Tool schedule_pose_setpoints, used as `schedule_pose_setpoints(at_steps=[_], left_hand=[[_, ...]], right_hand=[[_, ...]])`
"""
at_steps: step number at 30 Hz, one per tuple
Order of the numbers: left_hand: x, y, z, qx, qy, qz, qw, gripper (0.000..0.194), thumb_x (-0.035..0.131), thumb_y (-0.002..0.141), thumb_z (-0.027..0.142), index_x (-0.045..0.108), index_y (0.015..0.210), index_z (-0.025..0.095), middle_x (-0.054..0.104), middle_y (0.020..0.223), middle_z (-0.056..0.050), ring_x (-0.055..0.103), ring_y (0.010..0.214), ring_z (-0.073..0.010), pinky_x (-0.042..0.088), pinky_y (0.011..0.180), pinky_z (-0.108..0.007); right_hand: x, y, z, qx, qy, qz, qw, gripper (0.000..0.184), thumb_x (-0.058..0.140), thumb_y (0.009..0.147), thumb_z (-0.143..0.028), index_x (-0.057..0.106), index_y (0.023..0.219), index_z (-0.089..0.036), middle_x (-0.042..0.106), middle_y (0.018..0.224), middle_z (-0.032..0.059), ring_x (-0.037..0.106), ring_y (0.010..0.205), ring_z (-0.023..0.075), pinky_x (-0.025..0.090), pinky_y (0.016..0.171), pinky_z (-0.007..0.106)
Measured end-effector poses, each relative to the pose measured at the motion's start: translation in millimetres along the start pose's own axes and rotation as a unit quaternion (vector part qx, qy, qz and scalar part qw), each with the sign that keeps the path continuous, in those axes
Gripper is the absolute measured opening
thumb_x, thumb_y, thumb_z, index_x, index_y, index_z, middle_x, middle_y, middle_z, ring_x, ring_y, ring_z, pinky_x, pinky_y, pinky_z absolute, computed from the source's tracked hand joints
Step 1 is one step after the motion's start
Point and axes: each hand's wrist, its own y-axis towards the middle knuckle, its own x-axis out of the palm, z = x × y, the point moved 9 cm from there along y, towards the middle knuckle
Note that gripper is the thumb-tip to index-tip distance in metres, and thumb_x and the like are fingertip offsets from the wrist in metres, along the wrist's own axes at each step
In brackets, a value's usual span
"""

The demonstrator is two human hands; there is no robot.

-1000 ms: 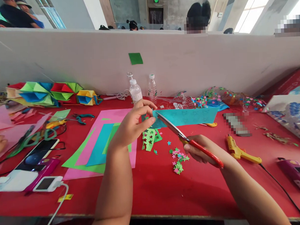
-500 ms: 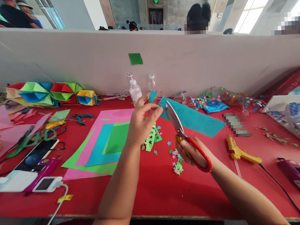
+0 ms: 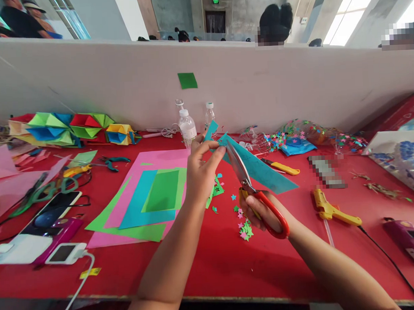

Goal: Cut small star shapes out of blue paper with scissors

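Note:
My left hand (image 3: 205,166) pinches the upper left end of a blue paper strip (image 3: 262,168), which slants down to the right above the table. A narrow flap of the same blue paper sticks up beyond my fingers. My right hand (image 3: 259,207) grips scissors (image 3: 240,165) with red and yellow handles. Their blades point up and left, the tips at the paper beside my left thumb; whether they are apart there I cannot make out. Below lie small cut paper stars (image 3: 245,230) in green, pink and blue. Green paper scraps with star-shaped holes (image 3: 217,187) are partly behind my left wrist.
Stacked coloured sheets (image 3: 128,229) lie left on the red table (image 3: 219,273). Right are a yellow utility knife (image 3: 285,168) and a corded glue gun (image 3: 333,209). Plastic bottles (image 3: 187,126) stand by the partition. Phones, cables and green-handled scissors (image 3: 46,191) are left, near another person's hand.
The blue strip has tilted, its right end swinging down. My left hand has shifted right, the scissors now point more steeply upward, and the right hand has moved slightly left.

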Motion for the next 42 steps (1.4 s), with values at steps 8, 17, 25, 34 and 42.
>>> schedule_pose_setpoints(at_steps=[8,17,25,34,42], left_hand=[[-12.4,7,16,0.054,0.022,-0.028,0.998,0.008,0.063,0.083,0.025,0.062,0.076,0.026,0.052,0.136,0.003,0.044,0.132,-0.024,0.028,0.117,-0.046],[-10.2,6,30,0.073,0.063,-0.076,0.993,0.012,0.062,0.081,0.021,0.058,0.069,0.023,0.052,0.14,0.001,0.04,0.137,-0.0274,0.029,0.116,-0.05],[-9.0,8,26,0.039,0.063,-0.101,0.992,0.013,0.059,0.08,0.021,0.058,0.067,0.022,0.055,0.135,0.0,0.044,0.133,-0.0279,0.034,0.112,-0.049],[-9.6,11,19,0.02,0.067,-0.127,0.989,0.013,0.059,0.078,0.024,0.056,0.065,0.022,0.055,0.134,0.0,0.045,0.133,-0.0278,0.033,0.113,-0.049],[-12.2,12,22,0.01,0.08,-0.148,0.986,0.015,0.06,0.078,0.023,0.058,0.063,0.022,0.056,0.134,0.0,0.043,0.136,-0.0281,0.032,0.115,-0.048]], right_hand=[[-12,-6,-25,0.006,-0.08,-0.002,0.997,0.058,0.045,0.083,-0.077,0.042,0.064,-0.022,0.042,0.041,-0.0053,0.038,0.036,0.0085,0.032,0.039,0.023],[-19,-9,-30,0.04,-0.106,0.009,0.993,0.059,0.048,0.08,-0.078,0.047,0.07,-0.02,0.046,0.048,-0.0044,0.039,0.04,0.0087,0.03,0.041,0.023],[-22,-10,-24,0.073,-0.11,0.022,0.991,0.055,0.058,0.078,-0.072,0.042,0.064,-0.021,0.044,0.045,-0.0058,0.038,0.038,0.0077,0.029,0.039,0.021],[-24,-10,-21,0.078,-0.116,0.029,0.99,0.051,0.059,0.08,-0.065,0.038,0.064,-0.022,0.038,0.044,-0.0079,0.035,0.038,0.0072,0.027,0.04,0.021],[-22,-10,-23,0.077,-0.136,0.018,0.988,0.053,0.057,0.08,-0.068,0.037,0.063,-0.022,0.038,0.046,-0.0072,0.034,0.039,0.0069,0.024,0.04,0.021]])
